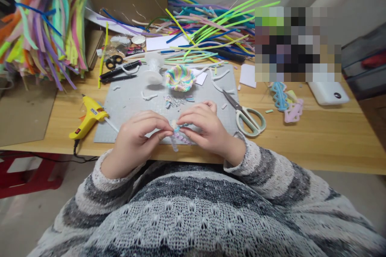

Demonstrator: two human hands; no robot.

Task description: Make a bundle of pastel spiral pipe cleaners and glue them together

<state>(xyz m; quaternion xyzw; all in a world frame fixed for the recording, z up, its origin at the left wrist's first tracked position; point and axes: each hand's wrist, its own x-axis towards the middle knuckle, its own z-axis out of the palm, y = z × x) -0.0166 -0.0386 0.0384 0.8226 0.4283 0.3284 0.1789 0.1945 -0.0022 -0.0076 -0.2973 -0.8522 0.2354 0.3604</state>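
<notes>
A pale wooden bench (316, 136) runs across the middle of the frame, with a grey wall and brown board behind it and a grey floor below. At the upper left a thick hanging bundle of coloured strips (45, 28) fills the corner, and at the upper centre a loose heap of strips (211, 28) in green, blue, pink and yellow lies spread over the back of the bench. A grey cutting mat (126, 104) lies at the centre, its near edge at the bench's front edge. The person's grey-and-white knitted sleeves come up from the bottom of the frame. The left hand (135, 136) and the right hand (205, 128) meet over the near edge of the mat, low in the centre. Each hand's thumb and fingers are pressed together on the small pastel piece (177, 130), a twisted bit of pale purple, blue and white held between the two hands just above the mat. A yellow glue gun (89, 116) lies at the mat's left edge, and pale green scissors (249, 118) lie at its right edge, near the right hand. Beyond the hands, at the far side of the mat, sits a ruffled pastel bowl shape (180, 77), with a clear spool (153, 66) just to its left. Small offcuts are scattered on the mat between them.
</notes>
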